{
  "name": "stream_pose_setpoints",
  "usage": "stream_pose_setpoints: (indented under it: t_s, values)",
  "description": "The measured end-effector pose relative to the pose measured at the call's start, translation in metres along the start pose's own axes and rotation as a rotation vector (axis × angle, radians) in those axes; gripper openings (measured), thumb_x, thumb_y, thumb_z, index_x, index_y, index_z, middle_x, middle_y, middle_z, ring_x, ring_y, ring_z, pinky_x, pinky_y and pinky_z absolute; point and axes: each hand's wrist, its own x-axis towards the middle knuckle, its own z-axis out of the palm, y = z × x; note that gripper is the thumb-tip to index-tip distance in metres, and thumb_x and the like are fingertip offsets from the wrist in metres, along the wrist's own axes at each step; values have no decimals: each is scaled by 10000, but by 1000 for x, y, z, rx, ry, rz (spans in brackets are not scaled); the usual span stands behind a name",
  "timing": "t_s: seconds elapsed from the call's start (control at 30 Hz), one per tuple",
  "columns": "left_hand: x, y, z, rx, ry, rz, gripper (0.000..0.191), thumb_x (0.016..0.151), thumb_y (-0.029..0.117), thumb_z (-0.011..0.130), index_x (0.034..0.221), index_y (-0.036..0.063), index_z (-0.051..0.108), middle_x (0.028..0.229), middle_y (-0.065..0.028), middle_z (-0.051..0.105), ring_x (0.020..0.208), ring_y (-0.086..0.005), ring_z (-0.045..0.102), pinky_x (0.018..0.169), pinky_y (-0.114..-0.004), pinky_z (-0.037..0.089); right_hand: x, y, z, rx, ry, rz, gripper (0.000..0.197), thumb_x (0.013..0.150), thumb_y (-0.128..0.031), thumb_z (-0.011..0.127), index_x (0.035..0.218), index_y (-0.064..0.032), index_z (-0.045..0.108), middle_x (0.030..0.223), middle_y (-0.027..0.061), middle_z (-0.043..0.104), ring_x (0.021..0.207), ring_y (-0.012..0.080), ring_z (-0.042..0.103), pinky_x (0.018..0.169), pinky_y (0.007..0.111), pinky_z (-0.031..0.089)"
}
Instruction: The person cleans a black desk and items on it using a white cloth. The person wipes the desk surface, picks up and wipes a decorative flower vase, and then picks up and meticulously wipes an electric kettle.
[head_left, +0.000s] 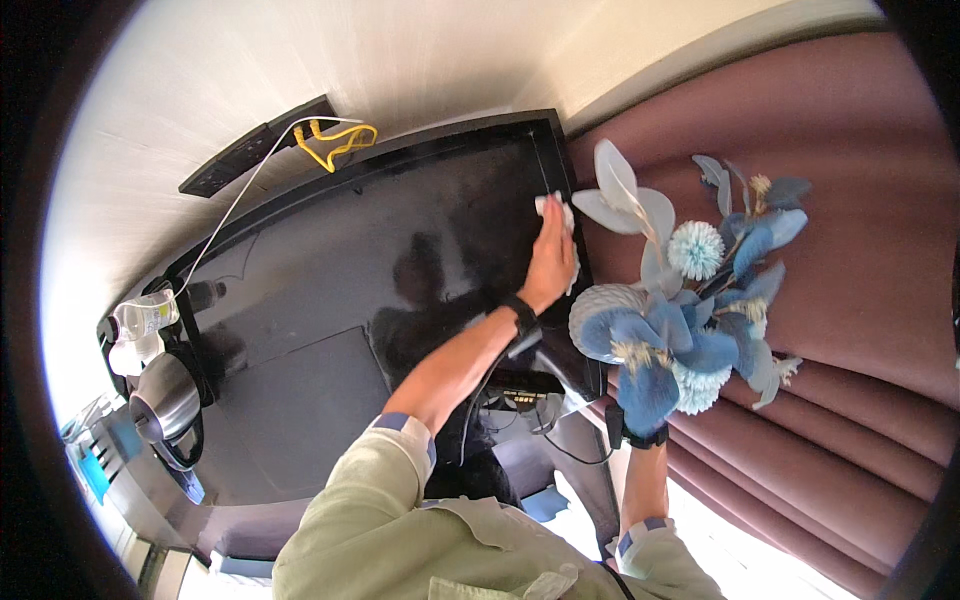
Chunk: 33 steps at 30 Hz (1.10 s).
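Observation:
My left hand (551, 259) presses a white cloth (544, 204) flat against the right edge of a glossy black desk top (450, 187). Its wrist wears a black strap. Close by on the right, a textured pale vase (600, 304) overlaps the desk's edge in the picture. Blue and grey artificial flowers and leaves (697, 330) spread from it to the right. My right forearm (646, 480) reaches up beneath these flowers, with a black strap at the wrist (649, 433). Petals and leaves hide the right hand itself, so its grip is not visible.
A steel kettle (169, 397) and a clear bottle (150, 313) stand at the desk's left end. Yellow cables (345, 142) and a white cord (240, 196) hang from a black wall socket strip (259, 146). Mauve curtains (810, 112) fill the right side. A black cord (574, 454) loops below the desk.

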Motion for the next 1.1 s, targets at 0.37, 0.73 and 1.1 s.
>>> stream_pose_setpoints:
  t_s: [0.37,0.73,1.1]
  values:
    - [150,-64,-147,1133,-371,808,291,824,117,644,1066,32,781,1414,-65,604,1297,-197,555,1087,-325,463,14,-5,21,39,17,-23,380,962,-255,665,1264,-26,636,1172,155,699,1042,347,668,913,426,537]
    - [97,-19,-298,1325,-470,815,453,779,63,668,1222,-26,694,1416,-80,602,1308,-217,569,1126,-325,459,2,-12,16,79,19,-23,384,968,-262,655,1273,-28,632,1188,156,693,1057,348,661,926,426,530]
    - [162,-20,-168,1221,-475,894,405,840,163,644,1205,-3,702,1429,-85,597,1366,-227,515,1181,-336,400,-16,-25,17,115,-22,-18,389,975,-268,646,1282,-29,629,1204,157,687,1073,349,653,940,427,522]
